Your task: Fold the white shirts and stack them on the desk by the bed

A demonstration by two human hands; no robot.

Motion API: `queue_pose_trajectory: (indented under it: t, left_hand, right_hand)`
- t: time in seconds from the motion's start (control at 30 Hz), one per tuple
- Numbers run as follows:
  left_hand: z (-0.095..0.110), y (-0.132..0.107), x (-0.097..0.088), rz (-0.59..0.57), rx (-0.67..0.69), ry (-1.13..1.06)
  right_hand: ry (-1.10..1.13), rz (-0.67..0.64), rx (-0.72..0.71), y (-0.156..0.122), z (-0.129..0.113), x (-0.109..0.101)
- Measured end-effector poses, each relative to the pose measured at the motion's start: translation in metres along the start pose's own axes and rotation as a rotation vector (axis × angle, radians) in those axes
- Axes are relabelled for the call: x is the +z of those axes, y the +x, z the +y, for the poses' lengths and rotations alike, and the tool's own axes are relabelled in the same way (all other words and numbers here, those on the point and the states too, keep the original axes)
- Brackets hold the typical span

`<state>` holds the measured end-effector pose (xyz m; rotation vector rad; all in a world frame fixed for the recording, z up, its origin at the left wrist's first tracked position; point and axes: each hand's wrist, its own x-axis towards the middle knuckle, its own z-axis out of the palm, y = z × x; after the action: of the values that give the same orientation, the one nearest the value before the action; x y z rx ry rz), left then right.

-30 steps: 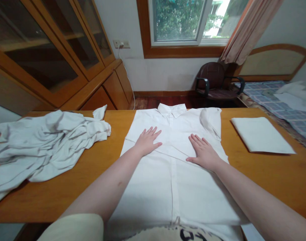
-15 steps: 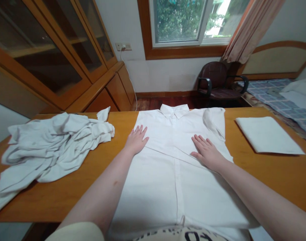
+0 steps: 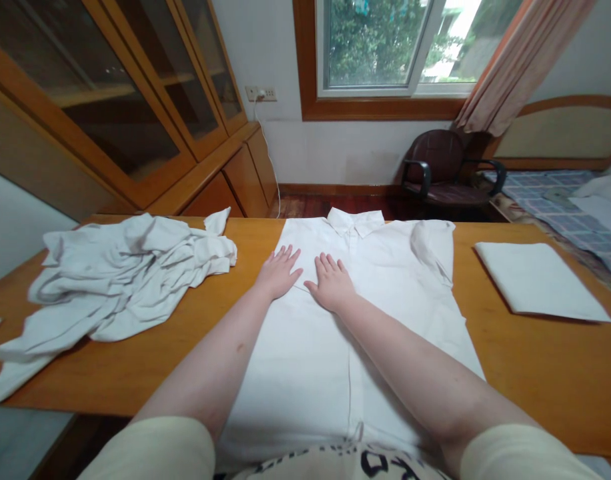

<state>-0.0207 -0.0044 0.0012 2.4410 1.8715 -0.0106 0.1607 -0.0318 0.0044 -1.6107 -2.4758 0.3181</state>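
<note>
resting left hand (image 3: 278, 275) and right hand (image 3: 331, 283) flat and unclenched, gripping nothing, on the white shirt (image 3: 300, 363) spread across the tabletop (image 3: 525, 373); could ruck the cloth or drag it askew by pressing unevenly while sliding.

Past the table's (image 3: 540, 373) far left corner stands a glass-doored wooden cabinet (image 3: 140, 87). Beyond the far edge, a white cord (image 3: 275, 177) hangs from a wall socket (image 3: 261, 94), left of a sliding window (image 3: 375, 50) and pink curtain (image 3: 530, 63); a brown armchair (image 3: 438, 157) and checked bed (image 3: 550, 183) sit toward the far right corner.
</note>
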Motion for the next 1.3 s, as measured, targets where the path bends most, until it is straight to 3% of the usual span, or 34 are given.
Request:
queue_pose_trajectory:
  t: [0.43, 0.7, 0.83, 1.3]
  left_hand:
    - [-0.001, 0.0, 0.0, -0.01, 0.001, -0.001]
    - [-0.002, 0.0, 0.001, 0.002, 0.018, 0.03]
    - [-0.002, 0.0, 0.001, 0.0, 0.014, 0.031]
    - [0.002, 0.002, -0.004, -0.024, -0.048, -0.023]
  right_hand:
    - [-0.094, -0.058, 0.073, -0.076, 0.059, -0.019]
    - [-0.219, -0.029, 0.362, -0.121, 0.086, -0.026]
    - [-0.259, -0.036, 0.395, -0.139, 0.099, -0.027]
    - [-0.313, -0.002, 0.37, -0.151, 0.109, -0.025]
